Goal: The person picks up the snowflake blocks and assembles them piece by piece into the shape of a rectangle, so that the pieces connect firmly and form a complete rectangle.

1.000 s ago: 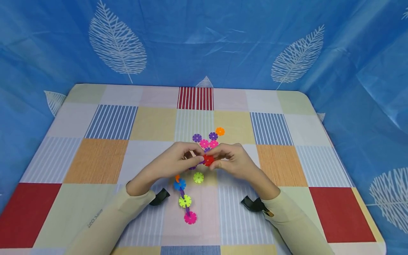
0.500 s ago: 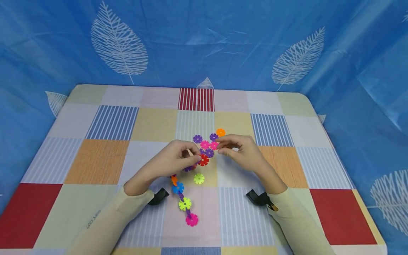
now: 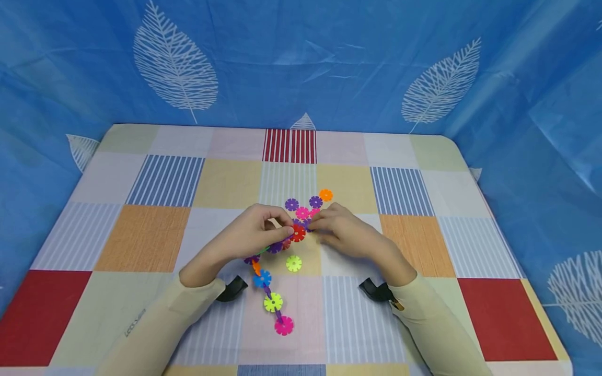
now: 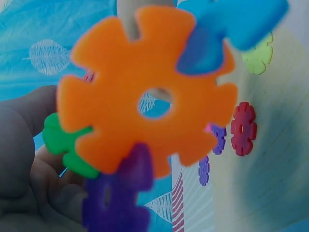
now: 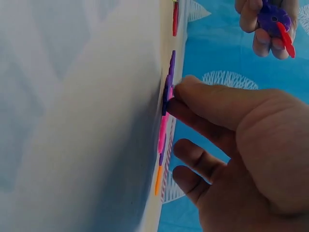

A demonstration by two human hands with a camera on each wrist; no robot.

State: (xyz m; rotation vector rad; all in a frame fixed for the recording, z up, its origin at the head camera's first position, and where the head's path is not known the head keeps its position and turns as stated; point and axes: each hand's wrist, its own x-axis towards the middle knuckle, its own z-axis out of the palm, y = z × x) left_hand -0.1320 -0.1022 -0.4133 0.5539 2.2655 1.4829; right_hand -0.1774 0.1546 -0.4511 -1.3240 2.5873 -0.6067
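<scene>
Pinched between thumb and fingertips, the left grip (image 3: 258,232) holds the upper end of a chain of slotted discs (image 3: 262,278), which trails from below the grip toward the person. A red disc (image 3: 298,233) sticks out just past the left fingertips, facing the right grip (image 3: 348,232); holding it there probably leaves its slots exposed for joining. An orange disc (image 4: 108,99) of the chain hangs close to the left wrist, with blue and green pieces beside it.

The right grip has its thumb and forefinger at the edge of a purple disc (image 5: 168,94) on the desk (image 3: 352,188); I cannot tell whether they pinch it or only touch it. Its other fingers are loosely bent. Loose pieces lie flat just beyond both grips, likely grouped there to be within easy reach: two pink discs (image 3: 302,213), more purple ones, and, farthest out, an orange piece (image 3: 326,195). A yellow-green disc (image 3: 293,263) lies between the grips, nearer the person.

The desk's side edges are well apart from either grip, and its far edge lies well beyond the loose pieces. Sideways room seems ample; between the grips it is tight.
</scene>
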